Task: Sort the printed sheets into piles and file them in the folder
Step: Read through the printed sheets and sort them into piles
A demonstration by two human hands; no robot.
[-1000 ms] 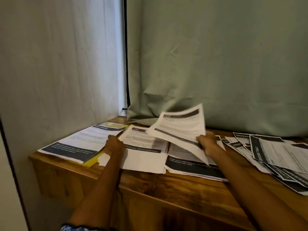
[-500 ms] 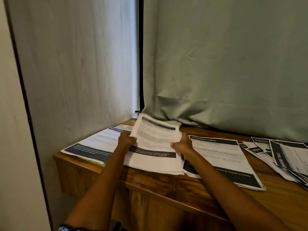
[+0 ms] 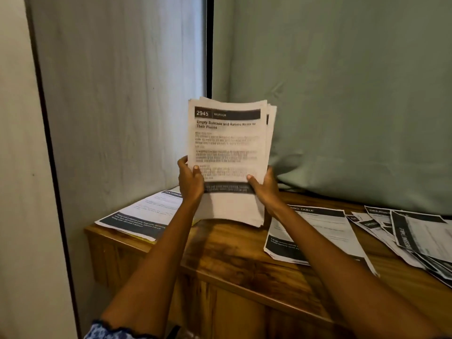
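The white printed stack of sheets, lying flat on the brown wooden worktop half a second ago, is now being held upright above it, gripped at its sides by the left hand and right hand; squaring before filing is likely being prepared.

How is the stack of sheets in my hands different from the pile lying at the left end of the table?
The held stack stands upright, gripped by the left hand and right hand; the left pile lies flat on the table, untouched. The stack's header is dark grey, the pile's bluish. Both are printed sheets with dark bands.
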